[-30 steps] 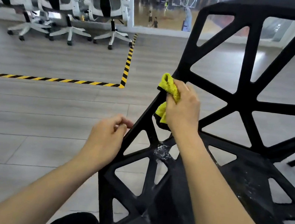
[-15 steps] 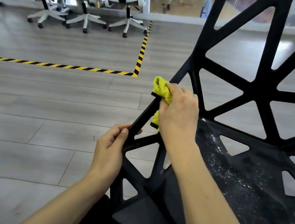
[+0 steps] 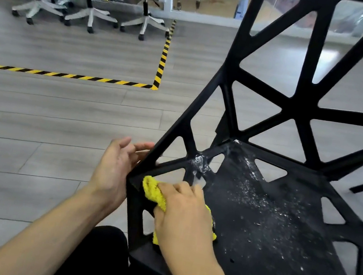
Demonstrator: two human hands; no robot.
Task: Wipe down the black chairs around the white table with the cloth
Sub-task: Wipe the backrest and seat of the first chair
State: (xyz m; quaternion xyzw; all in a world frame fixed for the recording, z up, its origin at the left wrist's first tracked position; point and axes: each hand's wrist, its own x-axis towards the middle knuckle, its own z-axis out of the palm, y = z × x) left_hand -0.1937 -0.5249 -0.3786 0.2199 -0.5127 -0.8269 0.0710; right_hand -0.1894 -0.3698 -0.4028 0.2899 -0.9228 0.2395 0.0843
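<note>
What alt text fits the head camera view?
The right hand presses a yellow cloth on the front corner of a black lattice plastic chair, while the left hand steadies its frame. White specks dot the seat.

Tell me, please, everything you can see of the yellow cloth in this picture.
The yellow cloth is a small, fluffy rag, by its nap apparently microfibre, bunched up rather than spread flat. It lies at the front left corner of the black chair, where the side frame meets the seat, pressed there under the right hand, whose fingers curl over it. Most of it is hidden beneath that hand; one wad sticks out ahead of the fingers, a strip shows at the far side. The left hand does not touch it.
</note>
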